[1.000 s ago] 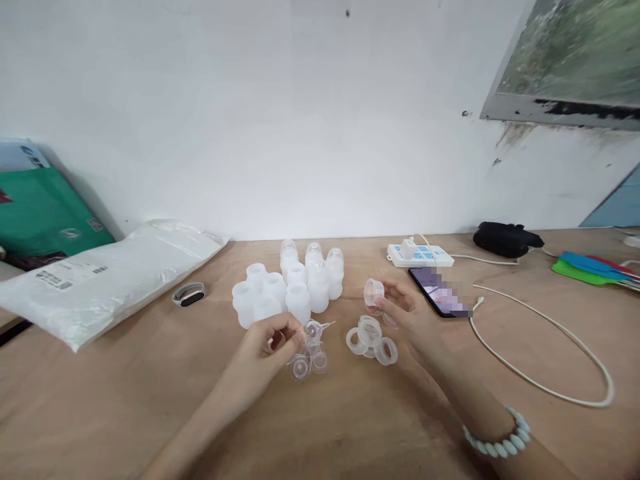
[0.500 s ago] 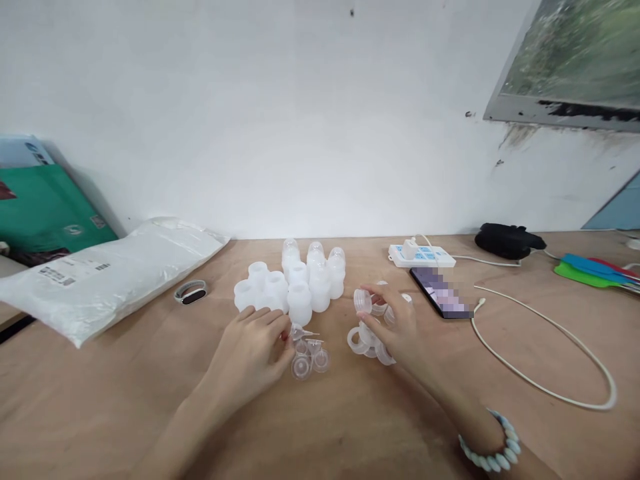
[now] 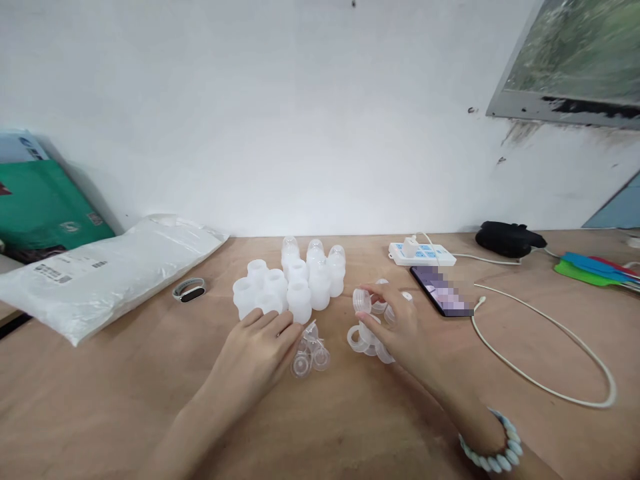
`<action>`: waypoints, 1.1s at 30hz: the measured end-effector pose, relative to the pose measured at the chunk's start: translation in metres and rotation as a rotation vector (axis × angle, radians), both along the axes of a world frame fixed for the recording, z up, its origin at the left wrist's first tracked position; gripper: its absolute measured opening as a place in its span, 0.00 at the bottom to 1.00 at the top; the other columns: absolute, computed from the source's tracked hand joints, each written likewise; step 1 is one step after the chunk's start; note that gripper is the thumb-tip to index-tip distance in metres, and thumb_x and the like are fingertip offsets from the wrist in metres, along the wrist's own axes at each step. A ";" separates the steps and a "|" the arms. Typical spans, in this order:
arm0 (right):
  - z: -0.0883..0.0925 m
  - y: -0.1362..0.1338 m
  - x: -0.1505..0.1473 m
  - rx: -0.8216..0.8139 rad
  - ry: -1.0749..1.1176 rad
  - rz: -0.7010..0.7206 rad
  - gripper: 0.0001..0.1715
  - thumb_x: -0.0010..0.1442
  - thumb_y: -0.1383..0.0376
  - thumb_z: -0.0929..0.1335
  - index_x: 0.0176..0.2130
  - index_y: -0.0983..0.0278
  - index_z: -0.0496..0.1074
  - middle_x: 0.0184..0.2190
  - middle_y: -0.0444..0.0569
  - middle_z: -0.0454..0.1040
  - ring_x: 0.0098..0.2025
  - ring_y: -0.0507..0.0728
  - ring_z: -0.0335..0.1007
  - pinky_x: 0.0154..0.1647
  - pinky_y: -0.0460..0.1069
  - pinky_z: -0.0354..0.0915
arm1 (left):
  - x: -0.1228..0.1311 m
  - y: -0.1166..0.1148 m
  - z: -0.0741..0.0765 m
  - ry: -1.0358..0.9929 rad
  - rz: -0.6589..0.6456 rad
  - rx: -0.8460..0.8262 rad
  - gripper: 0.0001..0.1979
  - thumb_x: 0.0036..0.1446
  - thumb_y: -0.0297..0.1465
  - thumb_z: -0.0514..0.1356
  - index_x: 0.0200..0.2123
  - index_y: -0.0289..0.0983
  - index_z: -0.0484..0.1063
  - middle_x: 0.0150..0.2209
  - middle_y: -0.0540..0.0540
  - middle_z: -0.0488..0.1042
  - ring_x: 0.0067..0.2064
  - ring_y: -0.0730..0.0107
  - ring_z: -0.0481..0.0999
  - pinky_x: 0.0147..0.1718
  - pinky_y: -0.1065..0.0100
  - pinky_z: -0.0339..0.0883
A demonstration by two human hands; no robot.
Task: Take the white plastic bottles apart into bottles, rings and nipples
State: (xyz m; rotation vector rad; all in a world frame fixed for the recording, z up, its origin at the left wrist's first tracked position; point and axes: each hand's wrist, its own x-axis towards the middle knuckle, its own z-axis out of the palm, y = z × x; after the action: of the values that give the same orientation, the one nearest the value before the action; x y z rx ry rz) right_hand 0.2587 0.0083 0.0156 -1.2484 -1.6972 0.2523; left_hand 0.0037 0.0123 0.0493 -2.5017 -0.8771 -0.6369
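My left hand (image 3: 267, 343) has its fingers pinched at the edge of a small pile of clear teats (image 3: 301, 365). One clear, cone-shaped teat (image 3: 311, 331) with a thin tip sits at its fingertips, tilted upward. Between thumb and forefinger, my right hand (image 3: 397, 320) grips a translucent threaded screw ring (image 3: 361, 301) on its side. Several more screw rings (image 3: 357, 340) lie loosely under and behind that hand. Behind my left hand stand frosted white small bottles (image 3: 299, 303), open at the top. Others carry clear domed caps (image 3: 315, 248).
On the left lie a white plastic package (image 3: 120, 273) and a grey fitness band (image 3: 190, 291). To the right are a phone (image 3: 441, 291), a power strip (image 3: 423, 255), a looped white cable (image 3: 560, 340), a black case (image 3: 510, 239) and coloured spatulas (image 3: 590, 267).
My left fingers have shifted slightly right, and the teat at their tips has turned from pointing sideways to tilting upward. My right hand keeps the screw ring in nearly the same place.
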 end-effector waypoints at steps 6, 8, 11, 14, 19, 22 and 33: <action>-0.002 0.000 -0.001 0.023 -0.023 0.016 0.16 0.60 0.63 0.69 0.50 0.60 0.71 0.39 0.48 0.74 0.40 0.58 0.70 0.42 0.53 0.67 | 0.003 -0.002 -0.002 -0.049 -0.063 0.021 0.16 0.65 0.24 0.49 0.26 0.37 0.68 0.24 0.50 0.70 0.24 0.67 0.64 0.27 0.65 0.54; -0.004 0.000 -0.002 0.034 -0.033 0.026 0.16 0.61 0.63 0.69 0.50 0.60 0.71 0.39 0.48 0.74 0.40 0.58 0.70 0.43 0.53 0.67 | 0.005 -0.002 -0.005 -0.037 -0.062 0.031 0.15 0.65 0.23 0.50 0.26 0.36 0.68 0.25 0.50 0.70 0.25 0.67 0.65 0.28 0.65 0.54; -0.005 0.001 -0.003 0.046 -0.033 0.035 0.16 0.61 0.63 0.70 0.50 0.60 0.70 0.39 0.48 0.74 0.41 0.58 0.71 0.44 0.53 0.67 | 0.003 0.000 -0.007 0.029 -0.101 0.067 0.15 0.64 0.21 0.49 0.27 0.36 0.68 0.27 0.49 0.71 0.26 0.66 0.66 0.28 0.64 0.53; -0.006 0.001 -0.003 0.050 -0.035 0.036 0.16 0.61 0.63 0.70 0.50 0.60 0.70 0.40 0.49 0.74 0.41 0.58 0.71 0.44 0.54 0.68 | -0.001 0.004 -0.009 0.072 -0.131 0.053 0.15 0.62 0.17 0.49 0.29 0.36 0.69 0.28 0.48 0.71 0.27 0.66 0.67 0.29 0.65 0.53; -0.006 0.001 -0.003 0.065 -0.048 0.036 0.16 0.61 0.64 0.70 0.50 0.61 0.70 0.38 0.48 0.74 0.40 0.58 0.70 0.43 0.53 0.68 | -0.002 0.009 -0.016 0.112 -0.171 0.018 0.15 0.60 0.14 0.49 0.31 0.36 0.70 0.31 0.48 0.72 0.28 0.65 0.68 0.29 0.65 0.54; -0.007 0.002 -0.003 0.069 -0.054 0.045 0.16 0.61 0.64 0.70 0.50 0.60 0.70 0.39 0.48 0.74 0.40 0.58 0.70 0.43 0.53 0.68 | 0.000 0.011 -0.023 0.137 -0.164 0.004 0.15 0.59 0.14 0.50 0.31 0.36 0.70 0.30 0.47 0.71 0.29 0.64 0.68 0.29 0.64 0.54; -0.012 0.004 0.000 0.014 -0.235 0.090 0.21 0.62 0.68 0.67 0.55 0.58 0.69 0.48 0.51 0.73 0.49 0.62 0.69 0.51 0.58 0.64 | 0.000 0.009 -0.023 0.182 -0.110 -0.175 0.11 0.61 0.19 0.53 0.31 0.37 0.71 0.31 0.48 0.71 0.30 0.62 0.69 0.30 0.62 0.57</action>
State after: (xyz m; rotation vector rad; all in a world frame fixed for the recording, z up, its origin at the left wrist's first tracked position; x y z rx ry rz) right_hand 0.2589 0.0120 0.0032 -1.2303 -1.9556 0.1514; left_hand 0.0034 0.0212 0.0259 -2.7290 -0.7614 -0.3719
